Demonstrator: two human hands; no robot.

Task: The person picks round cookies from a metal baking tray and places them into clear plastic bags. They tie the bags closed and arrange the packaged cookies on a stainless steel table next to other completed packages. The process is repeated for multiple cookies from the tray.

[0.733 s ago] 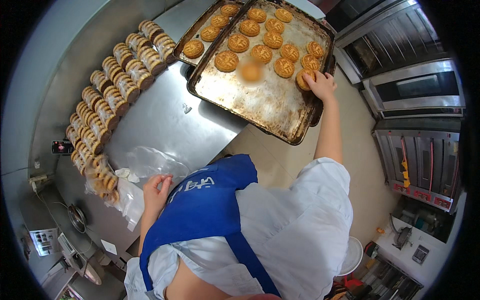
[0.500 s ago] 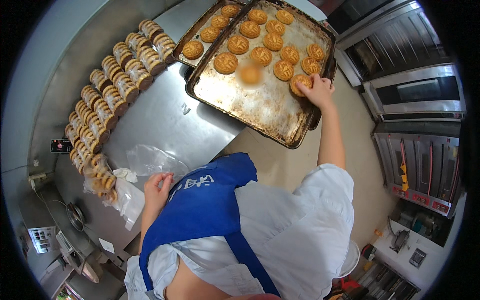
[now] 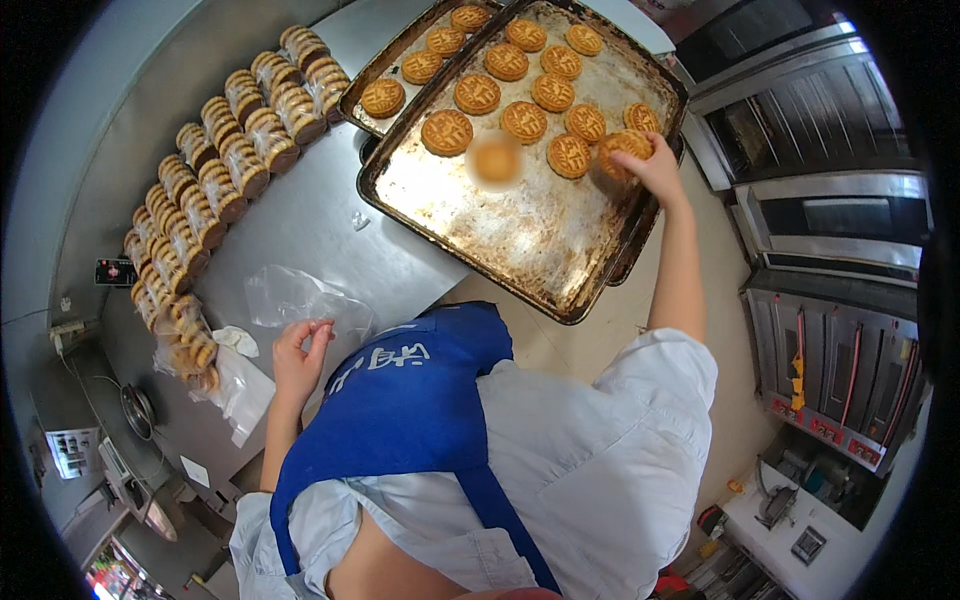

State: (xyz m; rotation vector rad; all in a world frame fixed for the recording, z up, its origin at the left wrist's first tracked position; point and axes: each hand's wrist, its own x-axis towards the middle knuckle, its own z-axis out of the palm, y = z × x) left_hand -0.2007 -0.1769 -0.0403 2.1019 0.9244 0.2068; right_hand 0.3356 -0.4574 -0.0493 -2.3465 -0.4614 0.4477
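Note:
In my right hand (image 3: 655,170) is a round golden mooncake (image 3: 620,152) with a stamped top, gripped by its rim and lifted over the right side of a worn baking tray (image 3: 480,245). Several similar mooncakes (image 3: 477,93) lie in loose rows on that tray; one near the middle looks blurred. My left hand (image 3: 298,360) hovers by the table's front edge, thumb and fingers brought together beside a clear plastic bag (image 3: 290,293). Whether the bag's edge is between those fingers cannot be made out.
Long rows of bagged mooncake stacks (image 3: 240,165) line the left of the metal table (image 3: 300,225). A second tray (image 3: 375,125) with mooncakes lies behind the first. White bags (image 3: 243,395) rest near my left arm. Ovens (image 3: 840,225) stand at right.
My right hand has raised the mooncake from the tray's right side and tilted it. My left hand has shifted slightly up and left in the picture. The view has turned a little.

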